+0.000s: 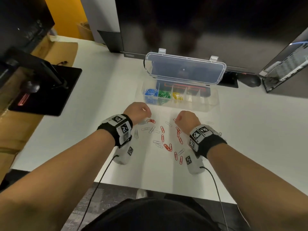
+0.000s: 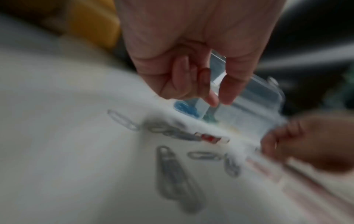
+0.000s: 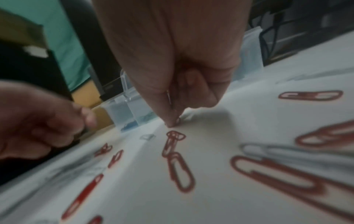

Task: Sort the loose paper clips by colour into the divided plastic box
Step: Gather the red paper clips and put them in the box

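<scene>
The clear divided box (image 1: pixel 211 104) stands open, its lid (image 1: pixel 185 69) propped up behind. Its left compartments hold blue clips (image 1: pixel 151 92), green clips (image 1: pixel 164 95) and yellow clips (image 1: pixel 177 96). Loose red clips (image 1: pixel 162 129) and silver clips (image 1: pixel 157 142) lie scattered in front of it. My left hand (image 1: pixel 149 115) hovers over a small red cluster (image 1: pixel 150 121), fingers curled; in the blurred left wrist view a red clip (image 2: pixel 204 72) seems tucked in them. My right hand (image 3: pixel 173 123) pinches a red clip (image 3: pixel 177 121) at the table surface.
A dark monitor (image 1: pixel 200 22) rises right behind the box. A black monitor base (image 1: pixel 50 90) sits at the left, with cardboard (image 1: pixel 55 49) beyond it. A mouse (image 1: pixel 250 80) and a computer case (image 1: pixel 286 64) are at the back right.
</scene>
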### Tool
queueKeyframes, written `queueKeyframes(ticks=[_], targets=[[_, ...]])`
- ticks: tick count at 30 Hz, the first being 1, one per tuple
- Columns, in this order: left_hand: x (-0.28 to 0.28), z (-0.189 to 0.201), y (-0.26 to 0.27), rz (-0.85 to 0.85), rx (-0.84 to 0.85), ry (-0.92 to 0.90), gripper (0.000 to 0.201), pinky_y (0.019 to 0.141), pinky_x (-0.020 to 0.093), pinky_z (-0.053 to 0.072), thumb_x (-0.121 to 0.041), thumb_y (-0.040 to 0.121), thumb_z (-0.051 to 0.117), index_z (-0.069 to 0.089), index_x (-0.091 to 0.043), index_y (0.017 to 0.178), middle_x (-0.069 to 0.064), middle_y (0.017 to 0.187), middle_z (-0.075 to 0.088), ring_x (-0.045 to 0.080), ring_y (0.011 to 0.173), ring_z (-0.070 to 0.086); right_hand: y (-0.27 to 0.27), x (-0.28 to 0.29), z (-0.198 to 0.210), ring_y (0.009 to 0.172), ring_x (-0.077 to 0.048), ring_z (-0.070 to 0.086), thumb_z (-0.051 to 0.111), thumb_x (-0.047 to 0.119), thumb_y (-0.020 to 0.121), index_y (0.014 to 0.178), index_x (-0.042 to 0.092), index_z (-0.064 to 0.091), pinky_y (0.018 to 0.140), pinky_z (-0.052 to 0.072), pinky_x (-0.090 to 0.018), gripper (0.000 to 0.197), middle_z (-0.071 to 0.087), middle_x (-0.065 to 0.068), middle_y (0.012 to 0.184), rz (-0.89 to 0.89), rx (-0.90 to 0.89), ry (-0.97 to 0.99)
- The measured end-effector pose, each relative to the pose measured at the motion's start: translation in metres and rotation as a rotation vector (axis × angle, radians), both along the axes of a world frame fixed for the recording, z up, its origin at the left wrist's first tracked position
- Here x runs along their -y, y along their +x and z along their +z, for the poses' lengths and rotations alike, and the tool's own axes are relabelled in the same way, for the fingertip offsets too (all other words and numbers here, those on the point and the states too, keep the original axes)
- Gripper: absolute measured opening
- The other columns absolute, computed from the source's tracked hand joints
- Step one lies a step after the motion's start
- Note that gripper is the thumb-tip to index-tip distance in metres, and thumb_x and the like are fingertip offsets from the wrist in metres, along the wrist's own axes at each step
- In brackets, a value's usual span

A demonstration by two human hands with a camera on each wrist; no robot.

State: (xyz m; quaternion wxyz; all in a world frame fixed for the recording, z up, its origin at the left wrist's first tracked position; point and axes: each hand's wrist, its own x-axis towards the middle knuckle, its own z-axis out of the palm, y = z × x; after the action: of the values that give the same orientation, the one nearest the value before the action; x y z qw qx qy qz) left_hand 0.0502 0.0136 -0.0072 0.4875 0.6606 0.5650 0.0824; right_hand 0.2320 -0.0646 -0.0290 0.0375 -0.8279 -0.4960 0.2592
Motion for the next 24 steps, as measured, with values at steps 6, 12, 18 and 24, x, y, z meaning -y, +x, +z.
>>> queueKeyframes(ticks=[6,12,18,24], targets=[[0.003,-0.012,0.014,-0.423,-0.422,0.352,0.024,0.089,0.028,0.041,-0.025,0.088,0.058,0.062,-0.011,0.108,0.008,0.118,0.060,0.024,0.111,0.054,0.013,0.005,0.006,0.052,-0.011,0.040,0.049,0.013,0.087,0.068,0.016,0.049,0.045,0.031,-0.021,0.019,0.044,0.002,0.063,-0.334,-0.705,0.043],[0.001,-0.013,0.021,-0.526,-0.468,0.321,0.024,0.091,0.032,0.043,-0.018,0.092,0.050,0.060,-0.003,0.109,0.014,0.119,0.061,0.029,0.111,0.055,0.014,0.028,0.014,0.044,-0.011,0.041,0.044,0.011,0.064,0.064,0.012,0.046,0.039,0.021,-0.013,0.003,0.050,-0.002,0.059,-0.695,-1.642,0.236],[-0.002,-0.012,0.009,-0.157,-0.004,0.165,0.008,0.061,0.019,0.040,-0.014,0.092,0.052,0.059,-0.011,0.096,0.002,0.086,0.057,0.015,0.074,0.051,-0.021,0.020,0.012,0.050,-0.012,0.044,0.061,0.014,0.084,0.074,0.005,0.064,0.043,0.034,-0.021,0.014,0.053,-0.003,0.063,-0.304,-0.774,0.083],[0.004,-0.004,-0.012,0.319,0.579,-0.384,0.026,0.039,0.015,0.022,-0.004,0.090,0.038,0.056,-0.011,0.072,-0.001,0.061,0.032,0.007,0.045,0.027,-0.053,0.016,0.000,0.101,-0.028,0.062,0.049,0.017,0.089,0.104,0.009,0.065,0.082,0.049,-0.032,0.023,0.065,-0.010,0.110,0.081,-0.012,0.006]])
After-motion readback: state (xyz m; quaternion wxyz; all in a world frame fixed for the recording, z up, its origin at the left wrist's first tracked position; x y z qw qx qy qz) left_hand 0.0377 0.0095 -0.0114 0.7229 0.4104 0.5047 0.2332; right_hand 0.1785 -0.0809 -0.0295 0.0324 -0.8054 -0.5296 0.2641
